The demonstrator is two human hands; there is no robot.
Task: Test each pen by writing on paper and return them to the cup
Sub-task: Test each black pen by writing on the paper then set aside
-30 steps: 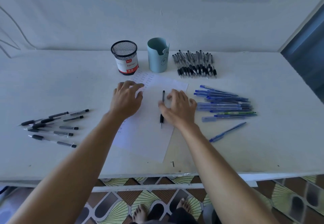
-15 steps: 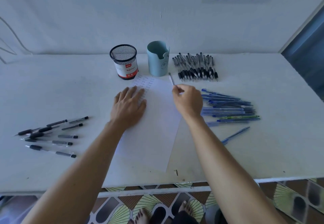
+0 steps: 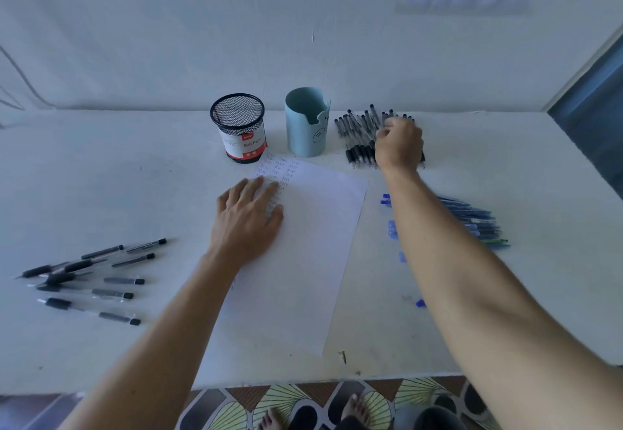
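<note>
White table (image 3: pixel 101 177), both hands out.
Left hand (image 3: pixel 247 220) lying flat, pressing paper (image 3: pixel 303 261); right hand (image 3: pixel 399 145) curling over black pen pile (image 3: pixel 357 133) at 1 o'clock, grip unclear.

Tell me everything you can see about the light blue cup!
The light blue cup looks like smooth plastic. It stands upright on the white table, between the black mesh cup and the pile of black pens. Its rim has a notch on the pens' side, and a small face is drawn on the front. No pens stick out. Only the table touches it.
</note>
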